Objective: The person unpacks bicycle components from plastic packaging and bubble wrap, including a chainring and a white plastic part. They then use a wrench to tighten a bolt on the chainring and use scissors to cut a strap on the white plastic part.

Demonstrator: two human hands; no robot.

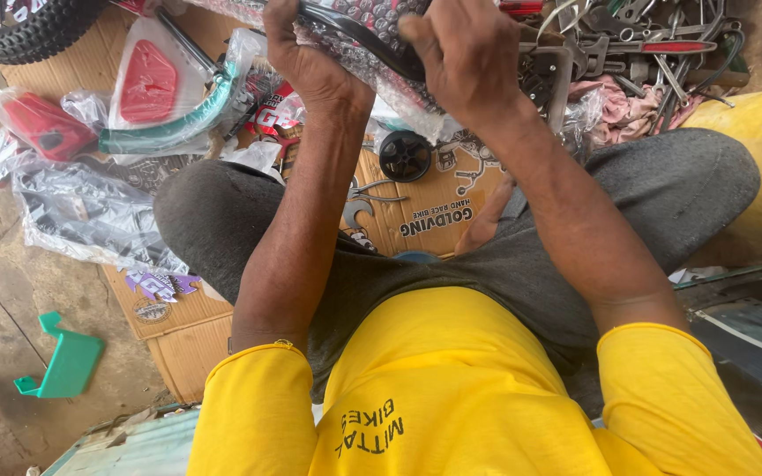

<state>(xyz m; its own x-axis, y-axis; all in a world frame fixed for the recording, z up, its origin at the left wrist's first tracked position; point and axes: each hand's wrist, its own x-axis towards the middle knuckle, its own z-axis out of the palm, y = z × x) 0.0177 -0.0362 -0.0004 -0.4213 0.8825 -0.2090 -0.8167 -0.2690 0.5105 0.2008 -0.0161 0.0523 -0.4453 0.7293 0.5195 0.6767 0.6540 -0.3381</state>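
Both hands' fingers [416, 31] curl tight around a bubble-wrapped black part [359, 40].

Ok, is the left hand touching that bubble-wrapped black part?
Touching. The head view shows the left hand gripping the bubble-wrapped black part, fingers curled over its wrap with no gap.

Bubble-wrapped part [372, 53] top centre, above flattened cardboard [416, 220]; bagged parts [147, 84] upper left; tool pile [646, 40] upper right; small wheel [406, 156] on cardboard; plastic bracket [63, 361] on floor [11, 291], lower left.
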